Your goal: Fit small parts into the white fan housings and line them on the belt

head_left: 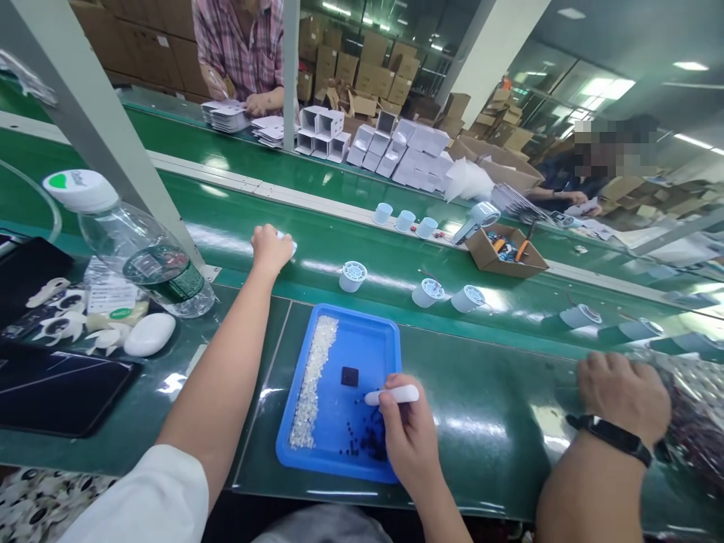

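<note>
My left hand reaches out over the green conveyor belt and is closed on a small white cup-shaped part, mostly hidden by my fingers. My right hand rests on the near right corner of a blue tray and grips a white pen-shaped tool lying sideways. The tray holds a strip of small clear beads, one black square piece and a scatter of tiny dark pieces.
More white cup parts ride the belt. A water bottle lies left beside a white oval case. A co-worker's hand with a black wristband works at right; a cardboard box sits beyond. White boxes and another person stand opposite.
</note>
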{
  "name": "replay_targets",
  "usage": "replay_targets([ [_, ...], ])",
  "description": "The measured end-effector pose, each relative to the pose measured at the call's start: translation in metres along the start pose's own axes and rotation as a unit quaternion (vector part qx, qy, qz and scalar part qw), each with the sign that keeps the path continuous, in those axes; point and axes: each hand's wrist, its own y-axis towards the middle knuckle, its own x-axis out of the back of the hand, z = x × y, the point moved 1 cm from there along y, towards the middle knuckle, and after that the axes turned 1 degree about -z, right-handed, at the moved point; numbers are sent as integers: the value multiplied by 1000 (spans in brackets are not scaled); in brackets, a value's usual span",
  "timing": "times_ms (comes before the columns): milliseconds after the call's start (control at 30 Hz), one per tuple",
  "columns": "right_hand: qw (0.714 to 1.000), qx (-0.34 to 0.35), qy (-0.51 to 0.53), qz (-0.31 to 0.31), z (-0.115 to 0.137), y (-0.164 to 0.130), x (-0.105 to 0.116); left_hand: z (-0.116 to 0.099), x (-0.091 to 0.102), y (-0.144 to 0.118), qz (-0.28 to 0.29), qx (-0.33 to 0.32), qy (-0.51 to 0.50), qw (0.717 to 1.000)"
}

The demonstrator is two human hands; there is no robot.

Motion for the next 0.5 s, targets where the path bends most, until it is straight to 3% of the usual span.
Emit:
replay_targets([
  [200,999,21,-8,28,4,2,-1,-35,18,-9,34,10,-161,986],
  [333,998,51,-20,38,4,1,-1,-56,30,-23,88,32,-344,934],
  [500,997,73,-16,38,1,-1,-1,-67,37,-32,98,26,-396,913],
])
